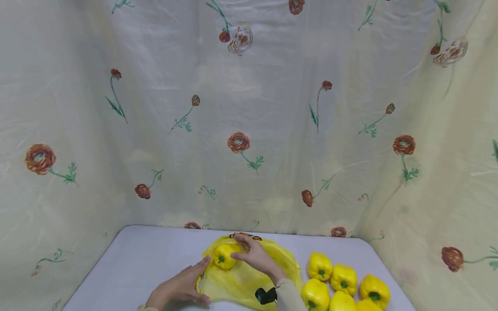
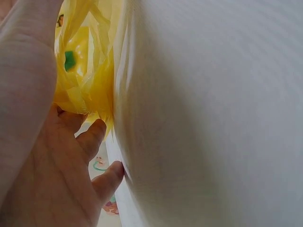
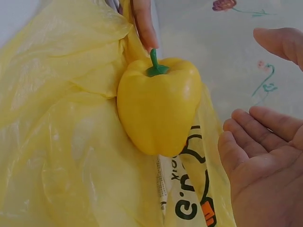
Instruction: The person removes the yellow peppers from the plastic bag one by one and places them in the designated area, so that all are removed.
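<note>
A yellow plastic bag [image 1: 249, 280] with dark printing lies spread on the table. One yellow bell pepper [image 1: 224, 256] with a green stem sits at its far left part; in the right wrist view the pepper [image 3: 158, 109] rests against the bag's film. Over the bag my right hand [image 1: 256, 255] is beside this pepper, its fingers [image 3: 265, 130] extended and apart from it. At the bag's left edge is my left hand [image 1: 180, 283], thumb and fingers spread apart. In the left wrist view the fingers [image 2: 92, 139] lie by the yellow film, little bent.
Several more yellow bell peppers [image 1: 344, 279] stand grouped on the table's right side. The white table [image 1: 132, 263] is bounded at the back and sides by a pale curtain [image 1: 272, 185] printed with flowers.
</note>
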Available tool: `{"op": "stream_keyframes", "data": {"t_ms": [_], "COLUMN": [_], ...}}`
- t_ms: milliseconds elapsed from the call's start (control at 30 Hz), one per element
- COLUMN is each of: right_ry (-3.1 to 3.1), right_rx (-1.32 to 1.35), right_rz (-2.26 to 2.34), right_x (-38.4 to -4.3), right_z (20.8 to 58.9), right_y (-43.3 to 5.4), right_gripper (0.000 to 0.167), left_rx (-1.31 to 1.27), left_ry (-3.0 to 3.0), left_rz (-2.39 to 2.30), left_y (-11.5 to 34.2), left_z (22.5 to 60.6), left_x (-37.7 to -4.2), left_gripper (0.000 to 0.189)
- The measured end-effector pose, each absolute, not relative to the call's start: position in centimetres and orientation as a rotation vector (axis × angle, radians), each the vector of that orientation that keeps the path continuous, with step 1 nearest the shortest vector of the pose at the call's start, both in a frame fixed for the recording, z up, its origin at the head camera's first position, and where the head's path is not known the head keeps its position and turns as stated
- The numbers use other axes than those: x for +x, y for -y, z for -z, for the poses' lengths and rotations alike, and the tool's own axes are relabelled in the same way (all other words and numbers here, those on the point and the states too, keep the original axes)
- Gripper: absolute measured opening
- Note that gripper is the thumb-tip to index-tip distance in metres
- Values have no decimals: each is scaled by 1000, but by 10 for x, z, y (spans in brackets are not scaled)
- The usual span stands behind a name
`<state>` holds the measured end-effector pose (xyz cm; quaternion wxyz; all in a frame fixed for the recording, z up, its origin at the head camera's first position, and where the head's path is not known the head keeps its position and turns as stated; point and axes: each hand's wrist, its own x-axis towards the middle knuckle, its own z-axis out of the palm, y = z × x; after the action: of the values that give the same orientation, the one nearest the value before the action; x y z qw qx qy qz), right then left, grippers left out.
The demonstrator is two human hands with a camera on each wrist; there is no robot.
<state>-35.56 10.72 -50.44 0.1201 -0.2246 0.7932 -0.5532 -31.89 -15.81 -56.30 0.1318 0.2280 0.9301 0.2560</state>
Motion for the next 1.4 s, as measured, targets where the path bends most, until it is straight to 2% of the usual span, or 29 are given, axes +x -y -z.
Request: {"op": "stream_keyframes", "data": {"t_ms": [967, 1400], "right_ry": [-2379, -2454], "right_rx": [-536, -548], "right_rz": [1624, 1639], "right_x": [-369, -371], "right_z": [526, 539], "right_y": [-93, -86], "right_gripper": [73, 71], "left_rx": [633, 645], "left_ry": [-2696, -2693], "left_rz": [-726, -742], "left_y": [157, 157], "left_z": [560, 564], "left_x": [-319, -320], "left_gripper": [119, 118]}}
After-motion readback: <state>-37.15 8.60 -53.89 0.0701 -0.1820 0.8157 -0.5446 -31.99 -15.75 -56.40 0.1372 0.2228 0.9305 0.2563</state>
